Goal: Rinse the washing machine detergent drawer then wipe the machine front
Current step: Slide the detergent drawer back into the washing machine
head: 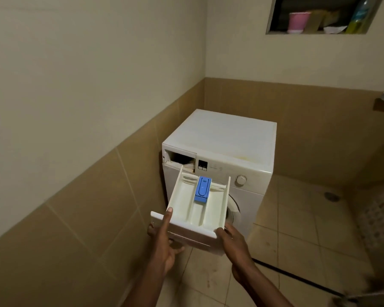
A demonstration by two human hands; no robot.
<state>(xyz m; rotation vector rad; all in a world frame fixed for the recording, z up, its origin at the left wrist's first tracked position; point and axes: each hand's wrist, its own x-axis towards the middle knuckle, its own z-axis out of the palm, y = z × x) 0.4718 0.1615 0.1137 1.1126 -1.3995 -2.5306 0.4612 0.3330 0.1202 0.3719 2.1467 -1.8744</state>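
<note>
A white detergent drawer [186,207] with a blue insert [202,189] is out of the washing machine [226,138] and held in the air in front of it. My left hand [162,242] grips its front panel at the left, thumb lying over the top edge. My right hand [231,242] holds the panel's right end. The drawer's slot [179,159] at the machine's upper left stands open and dark. The machine's dial [241,180] and round door [232,210] show on its front.
The machine stands in a corner of tan-tiled walls. A dark hose [297,275] runs across the tiled floor at the right. A floor drain [331,196] lies farther right, beside a white perforated basket [379,216]. A wall niche [319,15] above holds a pink cup and bottles.
</note>
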